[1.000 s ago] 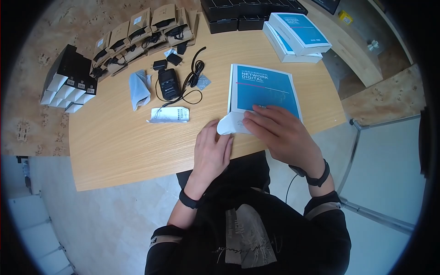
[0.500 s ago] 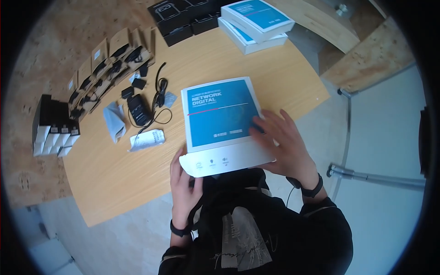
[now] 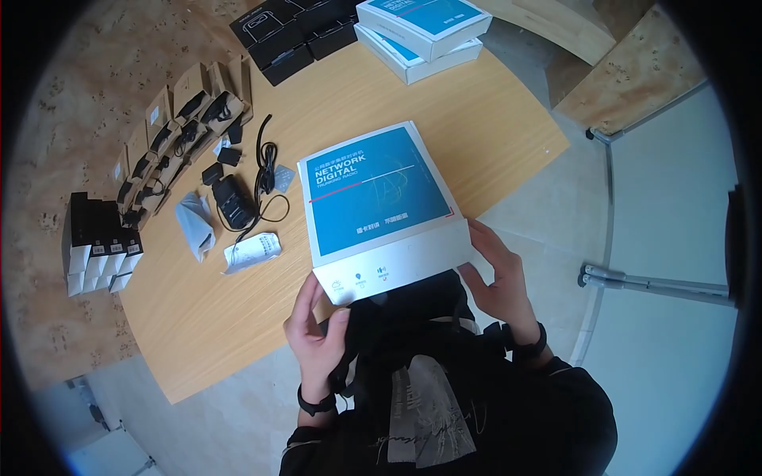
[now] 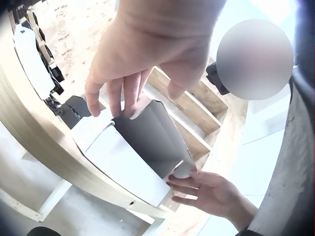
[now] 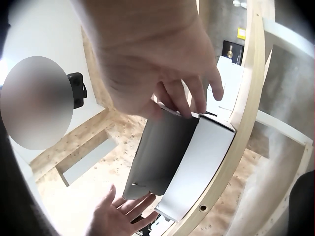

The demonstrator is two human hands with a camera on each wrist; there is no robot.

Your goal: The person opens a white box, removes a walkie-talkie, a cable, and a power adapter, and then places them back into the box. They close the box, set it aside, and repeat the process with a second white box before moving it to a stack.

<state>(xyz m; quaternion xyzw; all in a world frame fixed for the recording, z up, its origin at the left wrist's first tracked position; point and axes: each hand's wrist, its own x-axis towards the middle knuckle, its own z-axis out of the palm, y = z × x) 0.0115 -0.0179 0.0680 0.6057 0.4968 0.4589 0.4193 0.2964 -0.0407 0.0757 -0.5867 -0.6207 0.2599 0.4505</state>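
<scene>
Box (image 3: 377,190): centre of frame, white flap (image 3: 397,268) toward the body. Left hand (image 3: 316,345) and right hand (image 3: 505,290) touch opposite lower corners, thumbs spread from fingers.

Between the fingers (image 3: 304,300), the blue-and-white box (image 3: 381,190) reads "NETWORK DIGITAL TRUNKING RADIO"; beyond them, the upper stacked box (image 3: 429,22) reads "DIGITAL".

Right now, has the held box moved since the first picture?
Yes: the box is farther from the stacked boxes, toward the table's near edge.
</scene>
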